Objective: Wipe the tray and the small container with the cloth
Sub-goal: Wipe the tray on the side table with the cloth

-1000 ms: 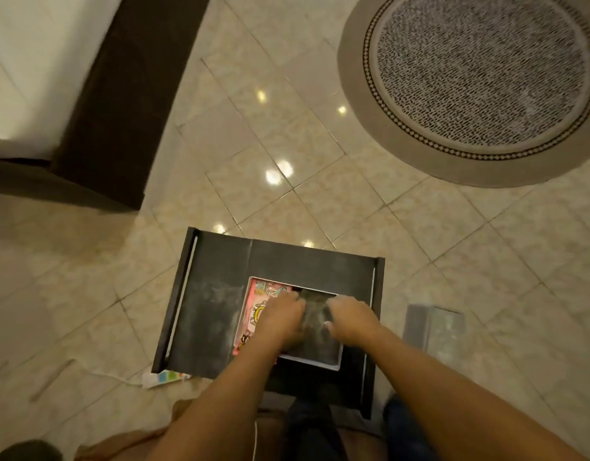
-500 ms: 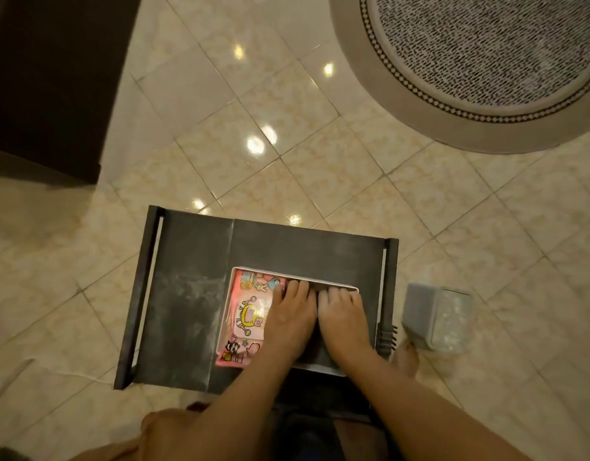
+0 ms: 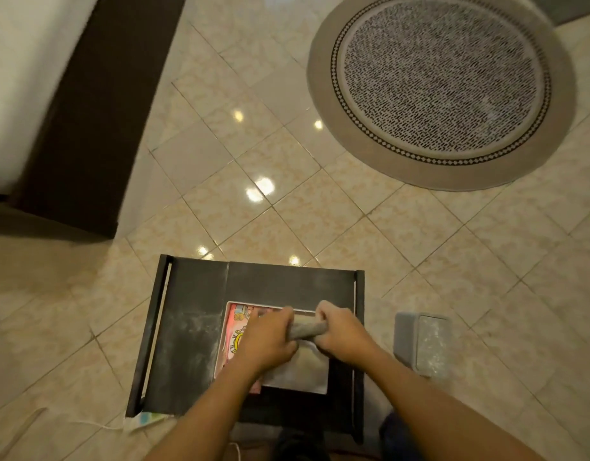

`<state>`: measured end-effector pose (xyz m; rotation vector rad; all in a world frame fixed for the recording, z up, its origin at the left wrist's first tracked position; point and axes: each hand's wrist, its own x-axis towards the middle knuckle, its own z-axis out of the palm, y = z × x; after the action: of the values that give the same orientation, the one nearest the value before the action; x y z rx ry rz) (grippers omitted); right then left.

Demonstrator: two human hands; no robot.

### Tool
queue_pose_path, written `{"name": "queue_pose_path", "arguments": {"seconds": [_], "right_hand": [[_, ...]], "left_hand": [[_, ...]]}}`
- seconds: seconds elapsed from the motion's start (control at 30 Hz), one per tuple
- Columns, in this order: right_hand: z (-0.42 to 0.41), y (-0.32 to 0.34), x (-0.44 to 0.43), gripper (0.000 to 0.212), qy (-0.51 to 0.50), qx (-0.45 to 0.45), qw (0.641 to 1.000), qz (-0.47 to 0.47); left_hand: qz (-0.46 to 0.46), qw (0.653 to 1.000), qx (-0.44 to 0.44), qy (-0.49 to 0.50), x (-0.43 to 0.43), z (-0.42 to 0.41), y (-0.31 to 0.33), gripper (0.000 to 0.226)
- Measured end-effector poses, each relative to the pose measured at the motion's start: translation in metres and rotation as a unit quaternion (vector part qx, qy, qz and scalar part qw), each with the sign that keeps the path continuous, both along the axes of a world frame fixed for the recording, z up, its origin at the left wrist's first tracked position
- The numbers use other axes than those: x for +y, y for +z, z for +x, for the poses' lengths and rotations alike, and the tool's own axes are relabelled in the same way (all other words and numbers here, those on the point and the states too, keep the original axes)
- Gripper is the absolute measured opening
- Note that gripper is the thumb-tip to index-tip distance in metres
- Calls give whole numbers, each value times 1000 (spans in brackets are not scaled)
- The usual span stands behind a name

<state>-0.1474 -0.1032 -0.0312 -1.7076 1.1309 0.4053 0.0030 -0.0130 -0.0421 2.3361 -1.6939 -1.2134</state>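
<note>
On the dusty black surface, the left hand and right hand each grip an end of the rolled grey cloth above the cartoon-printed tray. Right of the grip, the small grey container sits on the tiled floor.

Floor's all glossy beige marbled tiles laid diagonally, with ceiling lights reflecting as bright spots. Big round grey woven rug top right, dark brown furniture panel on the left against something white.
</note>
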Motion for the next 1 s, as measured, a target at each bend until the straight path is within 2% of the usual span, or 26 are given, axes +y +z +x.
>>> {"name": "queue_pose_path", "arguments": {"seconds": [0.07, 0.13, 0.2, 0.3, 0.33, 0.37, 0.43, 0.57, 0.63, 0.73, 0.83, 0.9, 1.0], "right_hand": [[-17, 23, -24, 26, -56, -64, 996, 25], [-38, 43, -48, 30, -97, -121, 986, 53], [-58, 58, -71, 37, -148, -175, 969, 89], [-88, 77, -99, 55, -215, -224, 943, 122], [-99, 81, -107, 62, -229, -236, 937, 122], [-110, 83, -115, 68, -237, -247, 933, 114], [-133, 78, -133, 71, -240, -261, 931, 84], [-178, 43, -163, 49, -185, -225, 956, 22], [-195, 13, -178, 46, -149, -186, 971, 5], [-212, -38, -196, 72, -109, -121, 987, 4], [-220, -95, -209, 94, -65, -78, 995, -14], [-223, -131, -216, 98, -31, -60, 997, -34], [-227, -183, -223, 99, 1, -40, 997, -65]], "left_hand": [[-6, 986, 111, 123, -8, -1, 25, 24], [-33, 944, 210, 251, -18, -8, 50, 30], [-74, 875, 302, 372, -32, -24, 75, 47], [-113, 740, 425, 508, -54, -62, 100, 76], [-119, 713, 446, 527, -61, -77, 104, 79], [-121, 705, 455, 530, -68, -92, 106, 79], [-118, 732, 450, 498, -84, -123, 100, 76], [-175, 860, 314, 362, -120, -171, 54, 55], [-183, 892, 264, 319, -138, -189, 23, 42], [-161, 910, 231, 303, -160, -209, -38, 40], [-144, 920, 226, 285, -174, -227, -105, 69], [-134, 922, 225, 287, -181, -237, -148, 80], [-139, 920, 217, 294, -186, -250, -206, 84]]}}
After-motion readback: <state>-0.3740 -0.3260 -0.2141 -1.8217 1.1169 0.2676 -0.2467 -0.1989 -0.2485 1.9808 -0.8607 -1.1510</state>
